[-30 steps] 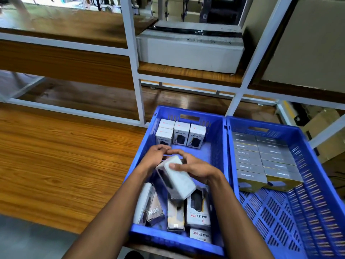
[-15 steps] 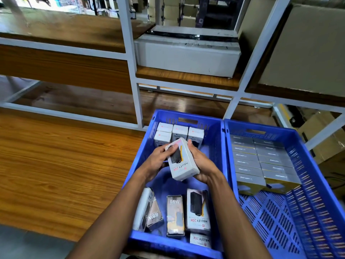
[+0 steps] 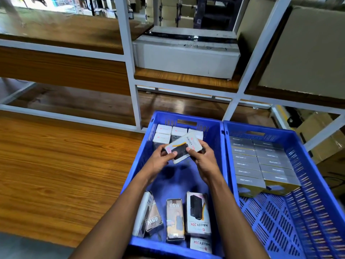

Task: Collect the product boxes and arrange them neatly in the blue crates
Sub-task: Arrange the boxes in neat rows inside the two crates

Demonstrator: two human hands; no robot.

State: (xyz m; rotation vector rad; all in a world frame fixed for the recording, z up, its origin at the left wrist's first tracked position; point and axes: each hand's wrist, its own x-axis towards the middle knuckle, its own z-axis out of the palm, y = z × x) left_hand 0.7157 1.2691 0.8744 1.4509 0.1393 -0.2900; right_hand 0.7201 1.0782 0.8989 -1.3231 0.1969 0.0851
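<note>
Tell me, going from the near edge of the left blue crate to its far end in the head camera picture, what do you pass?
Loose boxes lying flat → bare crate floor → left hand and right hand holding a white box → upright white boxes → the left crate's far wall.

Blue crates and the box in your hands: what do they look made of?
The left crate and right crate look like moulded hard plastic, slightly glossy: slotted walls, a perforated floor and cut-out handles. The box, held by the left hand and right hand, seems to be printed cardboard, white with sharp folded edges; motion blur hides whether it is film-wrapped.
</note>
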